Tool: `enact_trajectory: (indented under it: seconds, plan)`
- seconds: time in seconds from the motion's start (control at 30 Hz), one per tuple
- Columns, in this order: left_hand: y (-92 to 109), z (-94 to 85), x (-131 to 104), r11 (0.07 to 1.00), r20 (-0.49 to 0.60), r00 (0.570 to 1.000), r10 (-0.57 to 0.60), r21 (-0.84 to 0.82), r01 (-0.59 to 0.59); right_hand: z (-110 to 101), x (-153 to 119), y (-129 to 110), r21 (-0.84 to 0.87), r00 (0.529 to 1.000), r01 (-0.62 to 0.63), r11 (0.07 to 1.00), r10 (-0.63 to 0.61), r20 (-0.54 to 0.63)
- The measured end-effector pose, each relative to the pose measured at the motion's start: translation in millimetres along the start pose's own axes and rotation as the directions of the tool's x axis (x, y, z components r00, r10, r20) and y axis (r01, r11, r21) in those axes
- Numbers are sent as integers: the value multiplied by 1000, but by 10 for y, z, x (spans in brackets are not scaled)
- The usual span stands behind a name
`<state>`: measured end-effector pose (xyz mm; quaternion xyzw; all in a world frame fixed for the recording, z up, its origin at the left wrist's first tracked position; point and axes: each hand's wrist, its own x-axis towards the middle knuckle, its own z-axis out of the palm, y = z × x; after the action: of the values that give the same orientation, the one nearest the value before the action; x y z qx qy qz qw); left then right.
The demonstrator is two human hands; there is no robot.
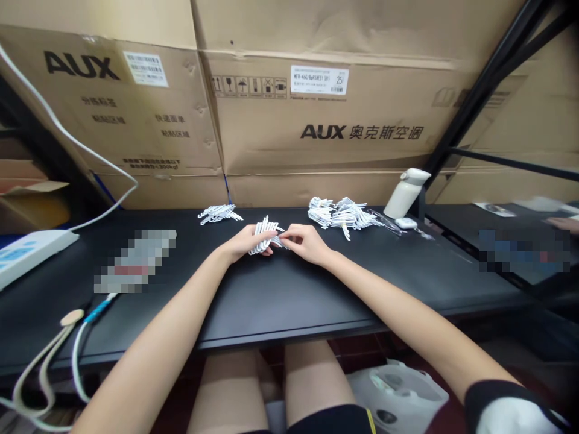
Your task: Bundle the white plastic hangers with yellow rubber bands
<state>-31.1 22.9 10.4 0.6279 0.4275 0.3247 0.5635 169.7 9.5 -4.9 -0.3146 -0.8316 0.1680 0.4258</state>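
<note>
My left hand [243, 242] is closed around a bundle of thin white hooks [264, 229], held just above the black table. At the bundle's right end my right hand [307, 242] is closed, thumb and fingertips pinched together on the end of a hook; the exact grip is too small to make out. Behind my left hand lies a small pile of similar white hooks [219, 213]. Larger heaps of these hooks [346, 214] lie on the table beyond my right hand.
A white bottle [407, 193] stands at the back right beside a small white case [406, 223]. On the left are a blurred-out phone-like device [136, 259] with a cable [78, 355] and a white power strip [34, 253]. Cardboard [271, 138] walls the back. A person's hand shows far right.
</note>
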Motion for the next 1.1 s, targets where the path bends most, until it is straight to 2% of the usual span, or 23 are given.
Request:
enact_trajectory:
  seconds: [0.07, 0.13, 0.23, 0.3, 0.4, 0.5, 0.6, 0.7, 1.1]
  plan:
    - [3, 2, 3, 1000, -11, 1000, 5, -11, -5, 4, 1, -4, 7, 1000, -15, 1000, 15, -5]
    - [18, 3, 7, 999, -53, 999, 3, -43, -6, 12, 5, 12, 70, 996, -78, 994, 80, -36]
    - [55, -13, 25, 989, -201, 980, -9, -143, -21, 28, 18, 81, 211, 966, -210, 955, 236, -106]
    - [78, -42, 45, 968, -328, 945, -16, -241, -67, 34, 26, 133, 230, 943, -257, 939, 295, -151]
    - [86, -106, 80, 919, -491, 871, -27, -354, -171, 33, 21, 177, 126, 952, -256, 958, 272, -136]
    - [67, -153, 104, 893, -572, 820, -37, -387, -229, 41, -7, 185, -69, 974, -223, 972, 225, 22]
    - [57, -146, 110, 891, -561, 824, -80, -410, -192, 67, -34, 200, -215, 951, -180, 960, 225, 211]
    - [69, -102, 103, 900, -517, 848, -116, -416, -130, 87, -41, 219, -284, 919, -143, 948, 234, 317]
    - [85, -34, 76, 928, -412, 906, -101, -366, -63, -56, 21, 118, -398, 933, -158, 904, 269, 240]
